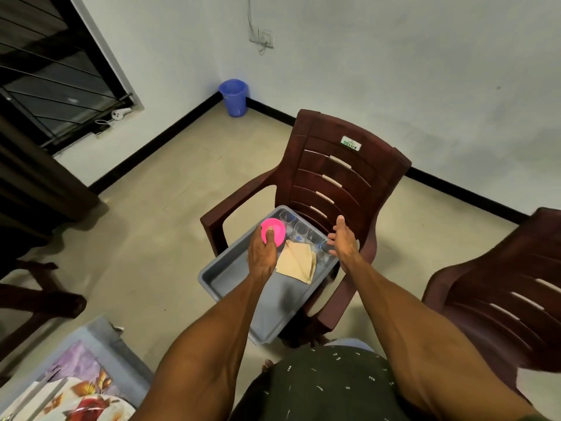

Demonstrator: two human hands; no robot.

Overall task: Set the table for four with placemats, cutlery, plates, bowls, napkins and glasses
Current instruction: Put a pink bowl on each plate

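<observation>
A grey plastic tub (230, 278) rests on the seat of a dark brown plastic chair (340, 177). My left hand (262, 253) grips a pink bowl (277, 227) over the tub's far left part, thumb inside the bowl. Folded beige napkins (296, 261) lie in the tub beside that hand. Several clear glasses (302, 227) stand in a row along the tub's far wall. Above the right end of that row, my right hand (343, 238) hovers with its fingers spread and holds nothing.
A second brown chair (501, 299) stands at the right. The corner of a table with a flowered cloth (76, 387) shows at the bottom left. A blue bucket (233, 97) sits in the room's corner. Dark wooden furniture (33, 208) lines the left.
</observation>
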